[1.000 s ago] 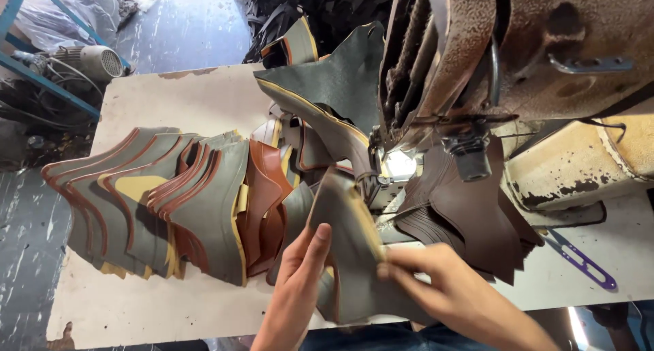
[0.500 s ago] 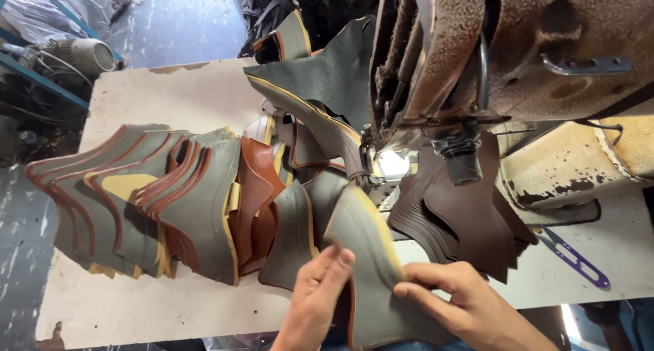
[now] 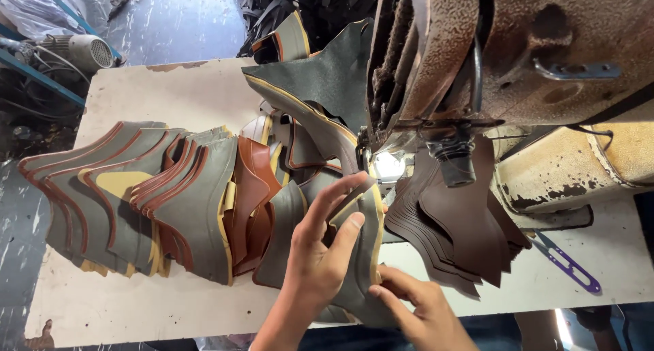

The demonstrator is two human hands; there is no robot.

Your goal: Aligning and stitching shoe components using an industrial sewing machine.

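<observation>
Partly hidden: grey leather piece (image 3: pixel 357 269) under hands.

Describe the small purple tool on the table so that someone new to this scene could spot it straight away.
Start at the big rusty sewing machine at top right and drop to the pale table beneath its cream base. Right of the fanned dark brown leather pieces lie the purple thread snips, the only slim, bright purple thing there.

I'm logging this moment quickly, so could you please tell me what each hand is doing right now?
Left hand: fingers spread flat, pressing on the grey leather piece, not closed around it.
Right hand: fingertips pinching the same piece's lower edge.
</observation>
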